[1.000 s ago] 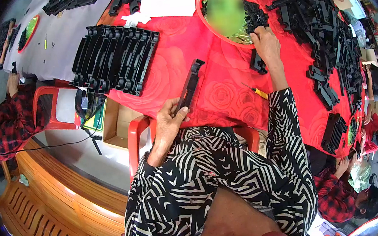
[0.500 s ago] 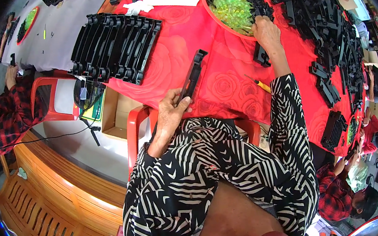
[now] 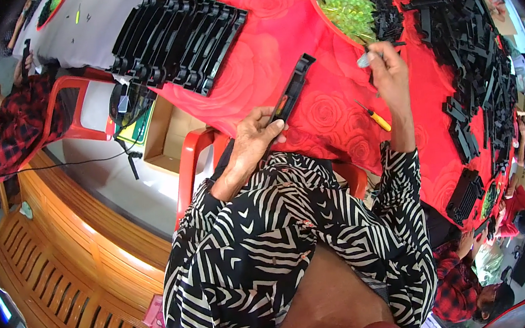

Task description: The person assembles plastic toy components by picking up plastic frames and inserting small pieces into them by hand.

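My left hand (image 3: 252,141) grips a long, narrow black plastic part (image 3: 293,87) by its near end, tilted away over the red tablecloth. Between the thumb and fingers of my right hand (image 3: 389,68) is a small translucent piece (image 3: 364,60), pale and slightly bluish. That hand hovers just off the near rim of a red basin (image 3: 315,6). Inside lie translucent yellow-green pieces (image 3: 348,2) beside a heap of small black pieces (image 3: 386,18). A screwdriver (image 3: 375,117) with a yellow handle rests on the cloth, nearer to me than the right hand.
A row of similar black parts (image 3: 179,38) lies at the far left of the table. Many loose ones (image 3: 464,40) are piled along the right. A red chair (image 3: 74,107) and a wooden bench (image 3: 85,246) stand at left. Other people sit at both sides.
My right hand has come out of the basin toward me with the small translucent piece pinched in it. My left hand keeps the black part; the whole view has shifted slightly.
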A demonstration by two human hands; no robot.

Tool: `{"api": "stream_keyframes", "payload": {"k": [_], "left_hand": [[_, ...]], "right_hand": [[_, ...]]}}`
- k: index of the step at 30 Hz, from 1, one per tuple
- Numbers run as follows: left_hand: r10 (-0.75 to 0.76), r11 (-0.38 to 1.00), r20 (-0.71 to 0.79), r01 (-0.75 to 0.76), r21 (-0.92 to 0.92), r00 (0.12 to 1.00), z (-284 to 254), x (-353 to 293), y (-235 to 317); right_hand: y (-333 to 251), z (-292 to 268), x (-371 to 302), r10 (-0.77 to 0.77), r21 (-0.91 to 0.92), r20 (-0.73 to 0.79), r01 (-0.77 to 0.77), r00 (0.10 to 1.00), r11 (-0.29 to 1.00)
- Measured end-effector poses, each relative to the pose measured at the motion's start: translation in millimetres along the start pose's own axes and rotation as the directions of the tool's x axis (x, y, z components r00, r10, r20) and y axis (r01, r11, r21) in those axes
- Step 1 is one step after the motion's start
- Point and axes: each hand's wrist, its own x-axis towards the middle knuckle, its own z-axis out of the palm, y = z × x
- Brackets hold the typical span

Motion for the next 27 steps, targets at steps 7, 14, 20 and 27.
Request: {"api": "stream_keyframes", "payload": {"k": [7, 14, 20, 27], "left_hand": [[0.008, 0.994, 0.004, -0.007, -0.107, 1.000, -6, 0, -1], [0.080, 0.960, 0.135, -0.040, -0.276, 0.988, -7, -6, 6], [0.108, 0.956, 0.122, -0.069, -0.286, 0.987, -9, -6, 0], [0.144, 0.962, 0.168, -0.097, -0.256, 0.975, -9, -5, -1]], "right_hand": [[-22, 38, -22, -0.121, 0.009, 0.326, 0.125, 0.938, 0.992], [29, 50, -16, 0.084, 0.197, 0.189, -0.121, 0.978, 0.973], [16, 61, -25, 0.110, 0.449, 0.224, -0.203, 0.968, 0.870], [-44, 57, -35, -0.081, 0.311, 0.325, -0.026, 0.942, 0.950]]}}
